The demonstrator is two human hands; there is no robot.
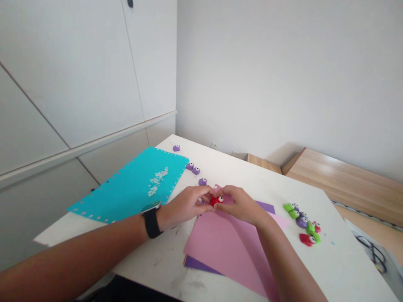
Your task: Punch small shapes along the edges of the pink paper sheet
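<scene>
A small red craft punch (215, 201) with a round white eye sits between my hands, over the far edge of the pink paper (226, 239). My left hand (185, 204), a dark watch on its wrist, closes its fingertips on the punch from the left. From the right, my right hand (241, 204) grips the same punch between thumb and fingers. Whether the paper's edge is inside the punch is hidden by my fingers. Purple paper (201, 265) shows beneath the pink paper. Just beyond my left hand sits a purple punch (202, 181).
A turquoise sheet (126, 188) with holes along its edges bears small pale paper bits (157, 180). More purple punches (195, 170) stand beyond. Several green, purple and red punches (307, 239) cluster at right on the white table (343, 260). Black-handled scissors (373, 251) lie farther right.
</scene>
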